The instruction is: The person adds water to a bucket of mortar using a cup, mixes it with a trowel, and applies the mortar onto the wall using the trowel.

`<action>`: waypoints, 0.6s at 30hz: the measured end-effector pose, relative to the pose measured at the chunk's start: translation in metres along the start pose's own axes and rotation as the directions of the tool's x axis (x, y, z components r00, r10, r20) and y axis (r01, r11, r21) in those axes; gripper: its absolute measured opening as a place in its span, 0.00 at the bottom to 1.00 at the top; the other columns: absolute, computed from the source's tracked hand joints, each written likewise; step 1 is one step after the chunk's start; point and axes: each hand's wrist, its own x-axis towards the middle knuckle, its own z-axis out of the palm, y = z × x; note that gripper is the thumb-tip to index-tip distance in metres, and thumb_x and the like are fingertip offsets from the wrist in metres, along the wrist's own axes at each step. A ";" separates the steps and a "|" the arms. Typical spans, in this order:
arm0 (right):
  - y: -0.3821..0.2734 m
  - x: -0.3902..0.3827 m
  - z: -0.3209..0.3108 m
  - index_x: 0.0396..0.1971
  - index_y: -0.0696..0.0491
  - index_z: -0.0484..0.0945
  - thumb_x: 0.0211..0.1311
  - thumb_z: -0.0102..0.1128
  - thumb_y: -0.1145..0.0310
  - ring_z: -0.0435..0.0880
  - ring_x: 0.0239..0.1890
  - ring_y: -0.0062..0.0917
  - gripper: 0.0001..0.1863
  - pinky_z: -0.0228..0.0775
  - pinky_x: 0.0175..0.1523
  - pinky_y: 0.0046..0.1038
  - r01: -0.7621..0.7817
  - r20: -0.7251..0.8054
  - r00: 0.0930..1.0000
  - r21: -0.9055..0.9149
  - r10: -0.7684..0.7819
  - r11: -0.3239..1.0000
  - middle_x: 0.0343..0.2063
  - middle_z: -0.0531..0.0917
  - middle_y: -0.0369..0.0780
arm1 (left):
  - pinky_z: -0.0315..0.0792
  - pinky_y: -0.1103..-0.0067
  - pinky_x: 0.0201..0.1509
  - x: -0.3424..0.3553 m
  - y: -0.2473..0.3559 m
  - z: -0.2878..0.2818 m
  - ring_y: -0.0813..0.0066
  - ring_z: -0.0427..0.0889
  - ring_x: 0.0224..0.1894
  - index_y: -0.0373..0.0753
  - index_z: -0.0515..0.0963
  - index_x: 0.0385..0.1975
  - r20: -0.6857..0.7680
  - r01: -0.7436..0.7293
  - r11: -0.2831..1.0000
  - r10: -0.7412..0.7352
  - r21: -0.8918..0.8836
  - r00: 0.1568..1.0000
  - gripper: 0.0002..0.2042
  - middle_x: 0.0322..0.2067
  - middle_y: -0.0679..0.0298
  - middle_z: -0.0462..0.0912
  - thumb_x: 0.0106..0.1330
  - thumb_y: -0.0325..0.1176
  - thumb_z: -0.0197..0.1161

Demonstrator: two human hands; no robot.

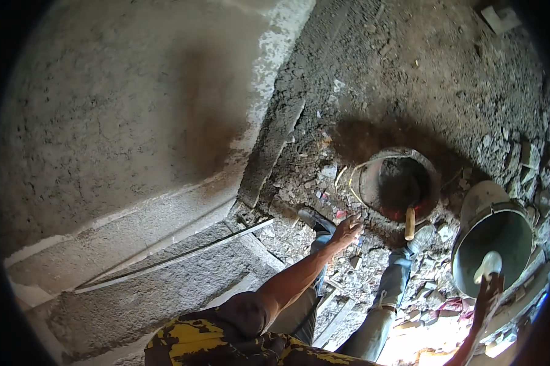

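Note:
My left hand (348, 230) reaches out over the rubble with its fingers apart and nothing in them. Just right of it stands a round bucket (430, 168) with dark contents, and a wire handle hangs at its left side. A tool's wooden handle (410, 224) sticks out over that bucket's near rim; the rest of the tool cannot be made out. Farther right, my right hand (490, 291) is closed on a pale, rounded, cup-like object (488, 266). That object is at the mouth of a second, grey bucket (471, 204), which looks tilted toward me.
A rough plastered wall (128, 97) rises at the left, with a ledge along its foot. A thin strip (183, 253) lies across the ledge. Broken rubble (430, 299) covers the ground around my feet and the buckets. Bright light falls at the lower right.

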 end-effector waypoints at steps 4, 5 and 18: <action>-0.050 -0.022 -0.025 0.36 0.59 0.73 0.49 0.63 0.71 0.73 0.39 0.47 0.14 0.64 0.44 0.45 0.177 0.247 0.956 -0.055 -0.158 0.983 0.35 0.73 0.50 | 0.70 0.81 0.27 0.015 -0.008 -0.046 0.78 0.72 0.28 0.44 0.57 0.64 0.016 -0.076 0.994 0.078 -0.080 0.997 0.26 0.42 0.59 0.74 0.68 0.33 0.55; -0.091 -0.022 -0.036 0.33 0.58 0.73 0.48 0.64 0.72 0.73 0.39 0.47 0.13 0.64 0.43 0.44 0.163 0.278 0.951 -0.086 -0.133 0.983 0.32 0.73 0.50 | 0.70 0.81 0.27 0.017 -0.011 -0.046 0.78 0.72 0.28 0.44 0.57 0.64 0.020 -0.079 0.992 0.081 -0.098 0.996 0.26 0.42 0.59 0.74 0.68 0.33 0.55; -0.171 -0.013 -0.007 0.29 0.58 0.71 0.44 0.67 0.72 0.71 0.27 0.41 0.14 0.61 0.34 0.40 0.274 0.329 0.906 0.026 -0.267 0.961 0.24 0.71 0.46 | 0.66 0.83 0.22 0.056 -0.050 -0.086 0.83 0.68 0.25 0.42 0.59 0.63 -0.163 -0.171 0.967 0.203 0.188 0.966 0.25 0.43 0.63 0.73 0.67 0.35 0.57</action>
